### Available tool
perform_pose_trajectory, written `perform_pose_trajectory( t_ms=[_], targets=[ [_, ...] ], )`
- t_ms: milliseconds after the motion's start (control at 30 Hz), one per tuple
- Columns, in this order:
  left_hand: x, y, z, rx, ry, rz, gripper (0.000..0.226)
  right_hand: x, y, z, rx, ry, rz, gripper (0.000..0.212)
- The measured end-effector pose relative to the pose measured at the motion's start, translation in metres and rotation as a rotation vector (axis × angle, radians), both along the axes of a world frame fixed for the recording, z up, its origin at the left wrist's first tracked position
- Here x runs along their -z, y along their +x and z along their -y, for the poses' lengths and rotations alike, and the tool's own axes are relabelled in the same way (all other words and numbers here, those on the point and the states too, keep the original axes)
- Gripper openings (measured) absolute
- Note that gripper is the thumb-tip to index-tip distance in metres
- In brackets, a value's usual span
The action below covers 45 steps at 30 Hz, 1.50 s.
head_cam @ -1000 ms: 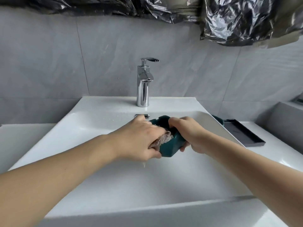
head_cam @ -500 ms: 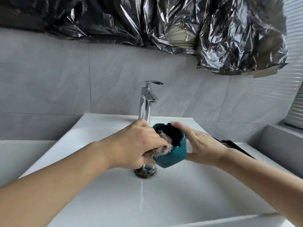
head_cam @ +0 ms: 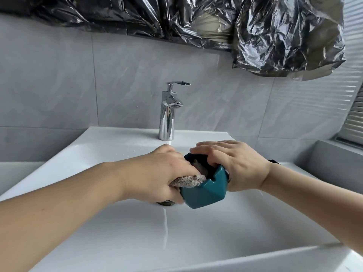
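Two-handed, wiping out the teal cup point(head_cam: 206, 191) above the middle of the sink point(head_cam: 216, 236), just over the drain point(head_cam: 166, 203). Gripping the cup's rim with the curled right hand point(head_cam: 235, 165); pinching a grey cloth point(head_cam: 188, 180) in the left hand point(head_cam: 157, 173), pressing it into the mouth. Next, likely calling for turning the cup to reach unwiped wall.

One left hand point(head_cam: 157, 173), one right hand point(head_cam: 241, 165), one teal cup point(head_cam: 206, 193), one cloth point(head_cam: 188, 180), one faucet point(head_cam: 167, 118), one sink point(head_cam: 216, 232).
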<state>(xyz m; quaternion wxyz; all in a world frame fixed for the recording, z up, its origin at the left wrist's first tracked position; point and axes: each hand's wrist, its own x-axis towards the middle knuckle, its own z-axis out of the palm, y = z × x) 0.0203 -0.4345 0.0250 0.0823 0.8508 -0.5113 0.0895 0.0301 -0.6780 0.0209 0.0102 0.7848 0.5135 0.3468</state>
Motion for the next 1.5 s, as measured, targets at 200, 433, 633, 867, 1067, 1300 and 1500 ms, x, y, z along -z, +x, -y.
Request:
perform_pose_trajectory(
  t_ms=[200, 433, 633, 867, 1067, 1300, 1500],
  targets=[
    [-0.003, -0.014, 0.001, -0.12, -0.02, -0.353, 0.026, 0.002, -0.007, -0.003, 0.051, -0.026, -0.048, 0.037],
    [-0.017, -0.03, 0.005, -0.197, -0.241, -0.648, 0.016, -0.014, -0.018, -0.017, 0.36, -0.138, -0.129, 0.045],
    [-0.017, -0.031, -0.017, -0.316, -0.283, -0.463, 0.021, -0.01, -0.013, -0.04, 0.327, -0.041, -0.003, 0.038],
    [-0.01, -0.026, -0.024, -0.101, -0.061, 0.114, 0.023, -0.004, -0.007, -0.027, 0.019, 0.014, -0.063, 0.033],
    [-0.008, -0.026, -0.018, -0.155, -0.141, -0.074, 0.024, -0.005, -0.009, -0.032, 0.033, -0.044, 0.02, 0.034],
    [-0.004, -0.036, -0.007, -0.216, -0.275, -0.43, 0.018, 0.0, -0.011, -0.034, 0.1, -0.111, 0.02, 0.036],
    [-0.005, -0.03, -0.015, -0.184, -0.235, -0.362, 0.022, -0.009, -0.007, -0.025, -0.017, 0.003, 0.03, 0.034]
  ],
)
